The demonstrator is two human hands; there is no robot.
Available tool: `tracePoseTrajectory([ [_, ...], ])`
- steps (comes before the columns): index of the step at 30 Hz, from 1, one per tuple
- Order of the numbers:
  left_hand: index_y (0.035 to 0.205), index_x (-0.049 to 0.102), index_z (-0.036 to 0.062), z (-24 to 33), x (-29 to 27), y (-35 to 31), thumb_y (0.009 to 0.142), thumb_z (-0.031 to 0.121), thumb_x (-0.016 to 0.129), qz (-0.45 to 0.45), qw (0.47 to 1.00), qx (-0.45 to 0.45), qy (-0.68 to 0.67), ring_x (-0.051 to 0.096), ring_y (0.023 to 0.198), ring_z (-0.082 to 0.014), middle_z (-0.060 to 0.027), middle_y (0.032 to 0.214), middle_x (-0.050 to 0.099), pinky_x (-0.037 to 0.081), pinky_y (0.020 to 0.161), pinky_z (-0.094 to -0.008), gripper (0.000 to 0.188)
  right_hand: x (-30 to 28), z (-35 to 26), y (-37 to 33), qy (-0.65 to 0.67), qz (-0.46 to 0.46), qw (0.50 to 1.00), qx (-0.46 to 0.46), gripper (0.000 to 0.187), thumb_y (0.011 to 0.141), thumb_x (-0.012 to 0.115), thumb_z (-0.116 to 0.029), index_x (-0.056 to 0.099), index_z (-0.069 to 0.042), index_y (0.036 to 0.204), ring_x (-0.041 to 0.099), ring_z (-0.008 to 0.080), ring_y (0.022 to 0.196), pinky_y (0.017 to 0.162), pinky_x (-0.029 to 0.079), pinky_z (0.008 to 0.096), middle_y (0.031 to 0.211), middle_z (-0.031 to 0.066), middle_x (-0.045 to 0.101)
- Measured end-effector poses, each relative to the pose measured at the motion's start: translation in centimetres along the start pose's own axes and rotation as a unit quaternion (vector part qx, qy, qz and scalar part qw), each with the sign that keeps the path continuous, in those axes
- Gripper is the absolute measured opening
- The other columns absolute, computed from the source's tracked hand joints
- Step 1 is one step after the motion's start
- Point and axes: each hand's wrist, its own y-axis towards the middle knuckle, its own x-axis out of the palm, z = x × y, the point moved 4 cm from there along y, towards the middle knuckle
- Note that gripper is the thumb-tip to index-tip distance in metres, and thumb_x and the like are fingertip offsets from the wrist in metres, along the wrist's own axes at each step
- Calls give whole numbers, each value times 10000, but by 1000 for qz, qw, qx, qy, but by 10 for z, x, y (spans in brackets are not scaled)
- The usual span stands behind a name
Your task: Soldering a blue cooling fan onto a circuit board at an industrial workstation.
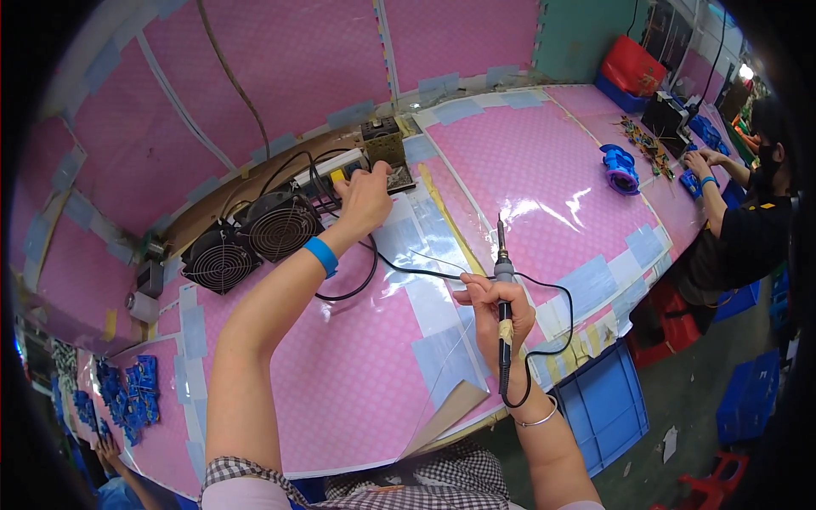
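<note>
By the right hand (486,319), a slim soldering iron with a black handle and a grey collar (503,270) is being gripped firmly, and its metal tip is pointing away from the body, above the pink table (340,399). From the lower end of the handle, a thin black cable (570,310) is looping around the right side of this hand and is running leftward beyond it.

The left hand (367,197) is being held farther forward, with curled fingers; whether anything is being pinched by it cannot be told. Just beside its fingers, a long white box with a yellow part (327,168) is lying, and to their right a small dark metal tray (401,177) is being partly covered. Behind this tray, a square dark metal block (382,140) is standing. To the left of the left hand, two round black fans with wire grilles (280,229) are standing side by side.

Well to the right of the right hand, and farther forward, a blue plastic part with a round purplish end (620,170) is resting. Beyond it, blue parts are being handled by a co-worker in black (752,225).
</note>
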Motion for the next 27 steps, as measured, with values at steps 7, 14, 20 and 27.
tracePoseTrajectory([
  [7,1142,545,123,9,8,3,740,-43,506,20,993,-3,-115,548,1064,-282,-91,991,667,273,842,-462,437,1,0,0,8,2,1000,5,154,864,628,33,484,-23,859,709,204,706,573,563,253,881,190,699],
  [14,1226,492,140,8,-3,2,745,-85,451,-12,995,93,-32,496,1138,-283,-69,1145,644,265,884,-484,533,0,-4,1,-17,-19,1000,0,168,870,590,74,448,-14,850,702,227,702,597,573,282,897,234,674],
  [20,1282,442,124,18,14,0,738,-97,442,-21,997,40,-58,484,1154,-281,-91,1174,631,253,917,-492,587,2,0,-1,-3,-19,1000,7,162,875,585,69,446,-13,869,704,234,712,611,577,285,913,239,673],
  [27,1194,526,123,12,3,1,718,-86,502,28,995,78,-52,487,1126,-251,-50,1127,630,255,900,-481,521,0,2,0,7,1,1000,10,157,865,629,31,481,-14,837,706,205,703,585,571,262,884,201,691],
])
